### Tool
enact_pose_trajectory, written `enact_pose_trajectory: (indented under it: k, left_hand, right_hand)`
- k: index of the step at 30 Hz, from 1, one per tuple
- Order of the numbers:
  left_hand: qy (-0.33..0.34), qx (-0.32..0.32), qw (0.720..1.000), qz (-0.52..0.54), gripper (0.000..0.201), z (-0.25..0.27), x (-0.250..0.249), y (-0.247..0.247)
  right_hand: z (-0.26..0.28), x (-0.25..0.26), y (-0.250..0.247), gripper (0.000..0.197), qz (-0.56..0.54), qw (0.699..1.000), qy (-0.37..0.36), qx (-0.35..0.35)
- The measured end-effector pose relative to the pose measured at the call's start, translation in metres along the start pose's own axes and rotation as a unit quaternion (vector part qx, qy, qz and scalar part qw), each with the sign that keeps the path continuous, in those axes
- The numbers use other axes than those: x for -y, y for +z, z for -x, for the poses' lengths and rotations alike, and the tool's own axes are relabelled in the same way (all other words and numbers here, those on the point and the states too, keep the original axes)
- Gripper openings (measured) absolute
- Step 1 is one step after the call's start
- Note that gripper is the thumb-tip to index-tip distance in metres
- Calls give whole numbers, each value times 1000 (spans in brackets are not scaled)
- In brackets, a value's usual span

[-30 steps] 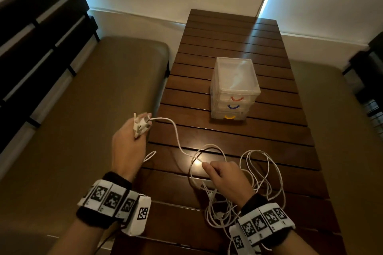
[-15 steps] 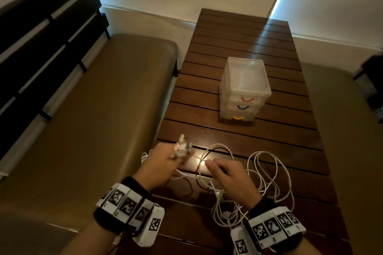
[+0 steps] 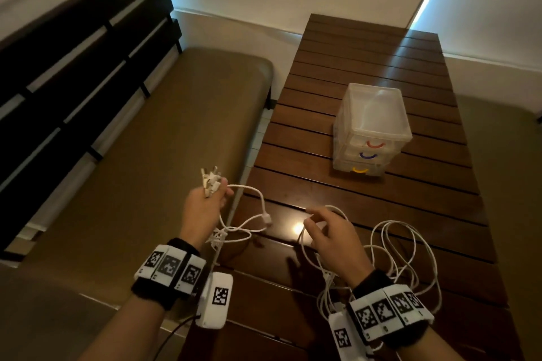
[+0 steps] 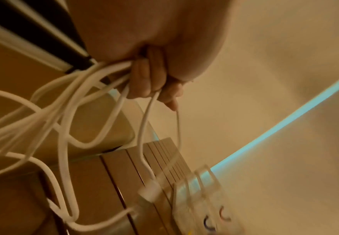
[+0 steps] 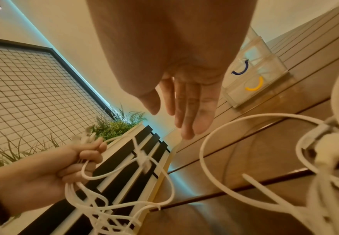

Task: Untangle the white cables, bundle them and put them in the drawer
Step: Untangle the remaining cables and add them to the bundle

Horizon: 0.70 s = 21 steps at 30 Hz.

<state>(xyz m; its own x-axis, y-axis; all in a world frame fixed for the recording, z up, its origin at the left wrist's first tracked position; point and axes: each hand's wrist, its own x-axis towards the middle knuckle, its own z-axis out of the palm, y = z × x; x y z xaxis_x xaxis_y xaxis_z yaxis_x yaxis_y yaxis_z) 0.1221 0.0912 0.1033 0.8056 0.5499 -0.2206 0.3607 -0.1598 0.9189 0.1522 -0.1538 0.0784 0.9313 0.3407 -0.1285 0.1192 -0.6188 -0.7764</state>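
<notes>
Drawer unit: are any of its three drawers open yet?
All shut. On the drawer unit the red, blue and yellow handled fronts sit flush in the head view; no cable inside that shows.

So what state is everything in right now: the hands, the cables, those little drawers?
Left hand: grips a bunch of cable ends.
Right hand: fingers straight, holding nothing.
White cables: tangled, partly on the table.
Drawer unit: all three drawers closed.

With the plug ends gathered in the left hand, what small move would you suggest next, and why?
Probably the open right hand should pinch the nearest loose loop of white cables: the left hand already grips the plug ends, and the tangle lies on the table.
</notes>
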Motion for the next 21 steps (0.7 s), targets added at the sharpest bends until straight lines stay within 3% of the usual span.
enact_pose_trajectory:
  k: [9, 15, 18, 21]
  left_hand:
    - [-97, -103, 988, 63, 29, -41, 50, -38]
    - [-123, -239, 957, 111, 28, -52, 53, -46]
    - [-105, -212, 969, 76, 22, -44, 46, -45]
    - [-64, -91, 993, 37, 21, -28, 43, -42]
  right_hand:
    - [8, -7, -6, 13, 83, 993, 4, 82]
    - [12, -10, -8, 14, 92, 991, 14, 95]
    - [11, -14, -7, 14, 94, 990, 23, 103]
    - [9, -10, -3, 11, 96, 989, 21, 110]
